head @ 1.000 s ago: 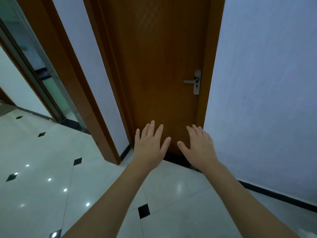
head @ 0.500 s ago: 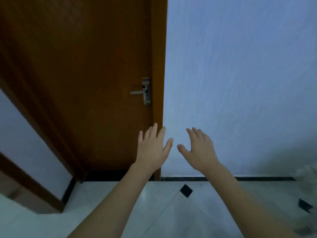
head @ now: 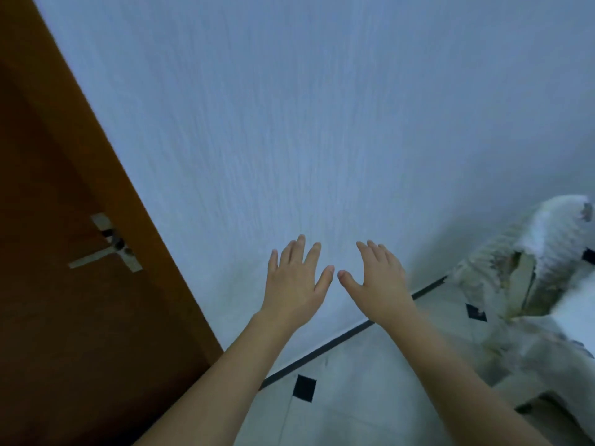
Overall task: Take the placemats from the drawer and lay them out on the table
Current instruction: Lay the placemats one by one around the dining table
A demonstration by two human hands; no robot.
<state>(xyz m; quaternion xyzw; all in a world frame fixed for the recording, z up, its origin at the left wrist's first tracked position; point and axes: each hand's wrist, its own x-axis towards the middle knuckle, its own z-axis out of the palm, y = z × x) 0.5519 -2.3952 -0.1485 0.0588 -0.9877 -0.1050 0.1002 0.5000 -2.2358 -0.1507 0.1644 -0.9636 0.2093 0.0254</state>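
Note:
No placemats, drawer or table appear in the head view. My left hand [head: 294, 281] and my right hand [head: 380, 280] are held out side by side in front of me, palms down, fingers straight and spread. Both hold nothing, and their thumbs nearly meet. Behind them is a plain pale blue wall [head: 322, 123].
A brown wooden door [head: 64, 284] with a metal lever handle [head: 109, 249] fills the left side. White floor tiles with small black diamonds [head: 304, 387] lie below, edged by a dark skirting line. A fuzzy whitish object [head: 528, 272], blurred, stands at the right near the wall.
The view has swung to the right: the door slid to the left edge, the wall now fills the middle, and the whitish object came into sight. Both hands stayed outstretched and empty.

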